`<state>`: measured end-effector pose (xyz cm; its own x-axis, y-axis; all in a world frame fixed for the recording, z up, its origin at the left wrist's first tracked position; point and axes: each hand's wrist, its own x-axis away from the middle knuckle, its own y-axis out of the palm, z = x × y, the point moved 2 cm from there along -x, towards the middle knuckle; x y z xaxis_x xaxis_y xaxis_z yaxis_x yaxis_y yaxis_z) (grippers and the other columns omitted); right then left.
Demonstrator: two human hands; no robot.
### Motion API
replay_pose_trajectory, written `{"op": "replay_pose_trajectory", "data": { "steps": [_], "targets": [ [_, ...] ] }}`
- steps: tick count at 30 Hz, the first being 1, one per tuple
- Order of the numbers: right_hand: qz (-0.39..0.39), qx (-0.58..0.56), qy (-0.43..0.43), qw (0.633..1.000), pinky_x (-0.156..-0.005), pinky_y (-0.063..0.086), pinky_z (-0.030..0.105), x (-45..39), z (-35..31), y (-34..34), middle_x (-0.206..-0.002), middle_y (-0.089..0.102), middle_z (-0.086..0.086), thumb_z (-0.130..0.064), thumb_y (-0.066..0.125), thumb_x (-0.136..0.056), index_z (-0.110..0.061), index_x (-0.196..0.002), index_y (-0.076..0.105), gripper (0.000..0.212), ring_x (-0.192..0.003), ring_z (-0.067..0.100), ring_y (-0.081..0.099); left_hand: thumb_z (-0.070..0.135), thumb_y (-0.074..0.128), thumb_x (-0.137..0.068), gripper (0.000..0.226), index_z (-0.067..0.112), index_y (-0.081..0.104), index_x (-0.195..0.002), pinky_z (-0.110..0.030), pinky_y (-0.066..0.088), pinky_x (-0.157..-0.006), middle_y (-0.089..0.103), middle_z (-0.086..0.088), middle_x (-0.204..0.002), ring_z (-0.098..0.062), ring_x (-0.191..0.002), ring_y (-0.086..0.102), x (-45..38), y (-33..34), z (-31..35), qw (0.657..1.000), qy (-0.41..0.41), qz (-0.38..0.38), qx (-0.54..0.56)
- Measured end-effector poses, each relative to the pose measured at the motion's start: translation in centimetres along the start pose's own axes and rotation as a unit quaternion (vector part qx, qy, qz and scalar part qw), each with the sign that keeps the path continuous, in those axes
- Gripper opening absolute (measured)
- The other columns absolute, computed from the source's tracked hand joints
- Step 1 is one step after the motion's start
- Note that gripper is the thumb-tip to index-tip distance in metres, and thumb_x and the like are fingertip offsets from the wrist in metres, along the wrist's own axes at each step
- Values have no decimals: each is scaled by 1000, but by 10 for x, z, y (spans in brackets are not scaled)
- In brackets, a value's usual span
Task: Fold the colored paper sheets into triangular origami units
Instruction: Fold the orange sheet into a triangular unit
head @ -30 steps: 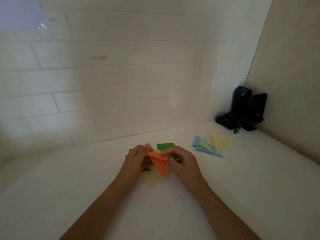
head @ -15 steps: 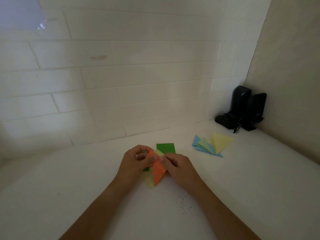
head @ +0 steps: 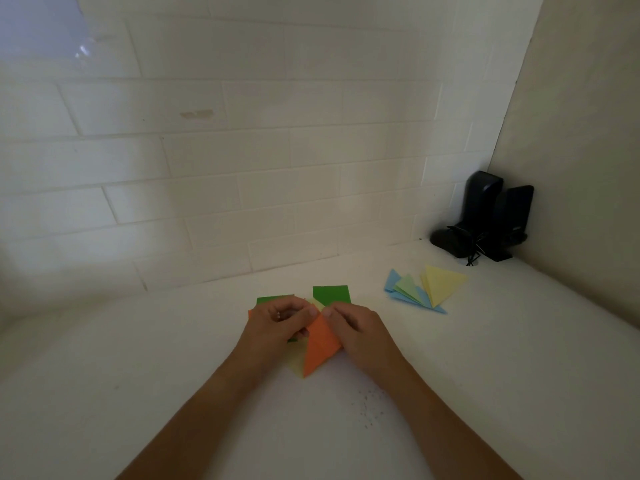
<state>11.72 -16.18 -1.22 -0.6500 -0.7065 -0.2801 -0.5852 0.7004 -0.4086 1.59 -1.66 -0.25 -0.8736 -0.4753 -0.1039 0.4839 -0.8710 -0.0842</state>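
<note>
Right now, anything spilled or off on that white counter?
A scatter of small dark specks lies on the white counter, near the right forearm, like spilled crumbs. Nothing else stands out.

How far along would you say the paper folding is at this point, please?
Done: a fan of folded units, blue, green and yellow, lies to the right. In hand: the left hand and right hand pinch an orange sheet, already a narrow point. Left: green sheets and a yellow sheet lie flat beneath.
</note>
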Motion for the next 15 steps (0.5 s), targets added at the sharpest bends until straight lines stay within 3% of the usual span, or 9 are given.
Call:
{"op": "replay_pose_trajectory", "data": {
  "steps": [3,15],
  "targets": [
    [-5,-1,-12,1000,-58,36,18,0,0,0,-65,56,-11,-25,58,-104,-18,-81,68,26,-62,3,47,13,72,-94,12,4,79,-90,-19,52,-70,72,-5,-78,-10,-71,62,0,0,0,1000,-1,-10,-2],
    [-2,2,-6,1000,-60,37,19,-1,-1,0,-64,55,-13,-26,59,-104,-23,-76,64,28,-62,3,48,9,68,-97,14,-1,77,-94,-12,48,-65,73,-4,-78,-3,-67,63,4,4,5,999,-5,-30,-10]
  ]
}}
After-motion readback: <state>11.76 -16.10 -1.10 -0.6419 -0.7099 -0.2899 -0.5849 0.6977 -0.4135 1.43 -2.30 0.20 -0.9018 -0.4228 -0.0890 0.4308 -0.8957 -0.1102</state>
